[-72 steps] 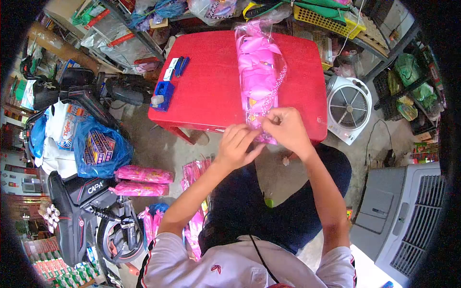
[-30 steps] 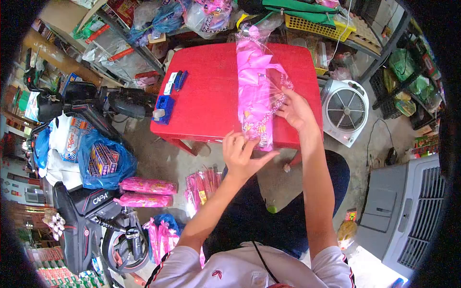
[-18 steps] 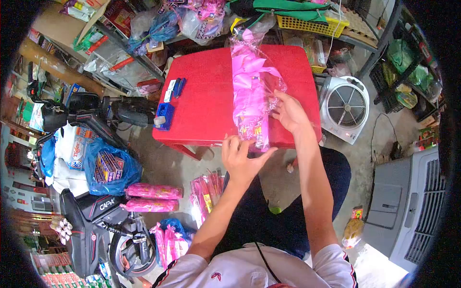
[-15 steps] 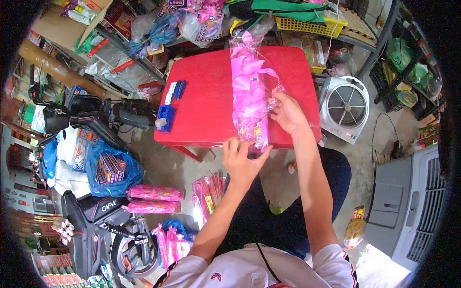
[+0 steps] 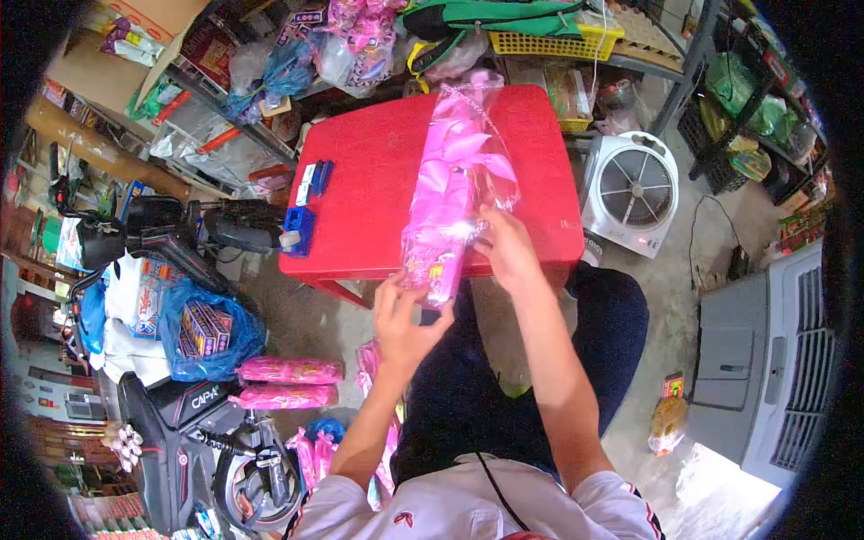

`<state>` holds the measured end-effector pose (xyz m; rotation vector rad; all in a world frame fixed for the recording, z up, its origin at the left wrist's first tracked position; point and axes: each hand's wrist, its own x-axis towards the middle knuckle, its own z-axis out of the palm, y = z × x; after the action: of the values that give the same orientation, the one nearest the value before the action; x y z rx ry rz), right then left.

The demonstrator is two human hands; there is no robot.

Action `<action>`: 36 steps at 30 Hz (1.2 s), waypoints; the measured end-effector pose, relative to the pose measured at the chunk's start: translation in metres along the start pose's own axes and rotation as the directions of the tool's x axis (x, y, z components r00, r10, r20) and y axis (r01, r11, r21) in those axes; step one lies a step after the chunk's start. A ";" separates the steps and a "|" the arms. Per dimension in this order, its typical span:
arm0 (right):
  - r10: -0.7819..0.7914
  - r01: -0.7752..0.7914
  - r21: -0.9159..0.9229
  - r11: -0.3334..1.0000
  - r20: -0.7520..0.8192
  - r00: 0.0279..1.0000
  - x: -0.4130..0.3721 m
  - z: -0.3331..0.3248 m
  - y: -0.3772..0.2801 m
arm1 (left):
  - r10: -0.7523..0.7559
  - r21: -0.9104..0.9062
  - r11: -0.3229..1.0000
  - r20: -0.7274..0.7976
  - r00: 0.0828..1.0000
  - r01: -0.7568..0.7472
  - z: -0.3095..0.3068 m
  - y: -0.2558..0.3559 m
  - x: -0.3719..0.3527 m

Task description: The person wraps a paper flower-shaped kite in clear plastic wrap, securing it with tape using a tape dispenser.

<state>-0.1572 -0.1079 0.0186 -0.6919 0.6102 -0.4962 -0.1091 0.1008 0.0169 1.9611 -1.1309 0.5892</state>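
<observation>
A long pink bundle point(image 5: 443, 193) in a clear, patterned plastic sleeve lies tilted over a red table point(image 5: 360, 171). Its near end, with a yellow and white label, sticks out past the table's front edge. Fingers and thumb of my left hand point(image 5: 407, 315) are closed around that near end. My right hand point(image 5: 508, 247) pinches the loose edge of the clear sleeve along the bundle's right side. Pink petal-like folds stand up at the middle of the bundle.
On the table's left side are a blue stapler point(image 5: 321, 178), a small white box point(image 5: 306, 183) and a blue holder point(image 5: 298, 230). A box fan point(image 5: 634, 191) stands right of the table. Two pink packages point(image 5: 290, 370) rest at the left, near a motorbike point(image 5: 162, 441).
Both hands have shifted left and towards me with the bundle, which now leans more, its near end down to the left. The view has also moved slightly.
</observation>
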 end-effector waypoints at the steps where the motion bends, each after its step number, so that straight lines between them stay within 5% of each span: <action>1: -0.010 0.010 -0.009 1.000 -0.031 0.999 -0.006 0.001 0.004 | -0.002 -0.015 1.000 0.017 1.000 0.002 -0.004 -0.003 -0.002; 8: 0.000 0.005 0.065 0.998 -0.078 0.997 -0.037 0.002 0.015 | -0.002 0.039 0.999 -0.026 1.000 0.003 -0.001 0.001 -0.003; 14: 0.071 -0.057 0.121 0.991 -0.108 0.992 -0.045 -0.013 0.028 | -0.084 -0.110 0.991 -0.024 0.996 0.081 0.000 -0.013 -0.004; 20: -0.014 0.015 0.376 0.926 -0.004 1.000 -0.052 -0.014 0.039 | -0.092 -0.183 0.979 0.008 0.996 0.092 -0.009 -0.026 0.002; 28: -0.045 -0.015 0.447 0.894 0.123 0.991 -0.053 -0.029 0.051 | -0.172 -0.228 0.958 0.026 0.985 0.174 -0.010 -0.038 -0.003; 36: 0.008 -0.098 0.482 0.870 0.186 0.983 -0.062 -0.038 0.045 | -0.045 -0.203 0.979 -0.031 0.998 0.038 -0.007 -0.046 -0.008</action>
<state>-0.2176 -0.0565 -0.0154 -0.2280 0.3100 -0.5052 -0.0727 0.1245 -0.0024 1.7888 -1.0808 0.4663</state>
